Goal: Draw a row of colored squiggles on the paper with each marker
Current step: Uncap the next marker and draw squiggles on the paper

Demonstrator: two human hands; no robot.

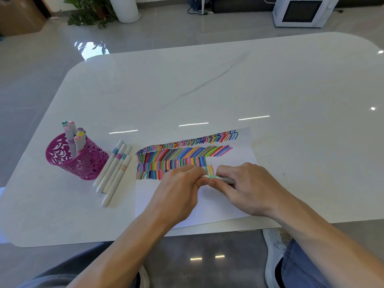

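Observation:
A white sheet of paper (207, 206) lies on the table, covered in its upper half with several rows of colored strokes and squiggles (182, 154). Over its middle, my left hand (178, 188) and my right hand (247, 186) meet around one white marker with a green band (213, 177). The marker lies level between them; the left fingers pinch its left end and the right hand grips the barrel. Whether the cap is on cannot be told. A short run of pale green and orange squiggles (209, 169) sits just above the hands.
A magenta cut-out pen cup (83, 163) with several markers stands at the left. Several white markers (116, 169) lie in a bundle between cup and paper. The white table (207, 90) has its front edge near my knees. A shoe (276, 256) shows below.

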